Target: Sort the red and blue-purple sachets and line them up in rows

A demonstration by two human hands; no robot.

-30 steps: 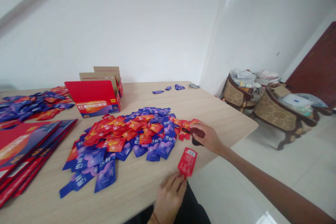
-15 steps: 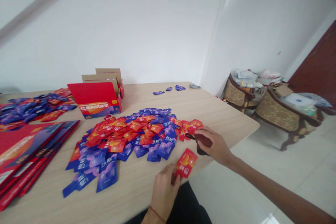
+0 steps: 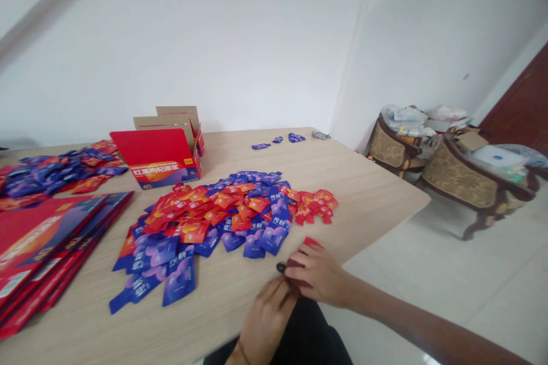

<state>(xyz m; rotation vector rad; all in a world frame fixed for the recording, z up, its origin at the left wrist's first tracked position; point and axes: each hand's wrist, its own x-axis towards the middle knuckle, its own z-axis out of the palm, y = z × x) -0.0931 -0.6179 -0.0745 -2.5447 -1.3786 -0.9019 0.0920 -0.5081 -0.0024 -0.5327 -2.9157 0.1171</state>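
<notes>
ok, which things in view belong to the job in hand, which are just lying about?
Job:
red pouch, mostly hidden under the right hand
looped dark-red object in that hand
probably: near pouch pile, open red box

Apparently lying about:
crumpled grey item
loaded armchairs

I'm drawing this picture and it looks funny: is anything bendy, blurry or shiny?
Head view: the dark red-brown door leans, probably lens distortion; head view: small print on the flat blue and red pouches looks soft; head view: bright glare spots the pale tiled floor at the bottom edge.
</notes>
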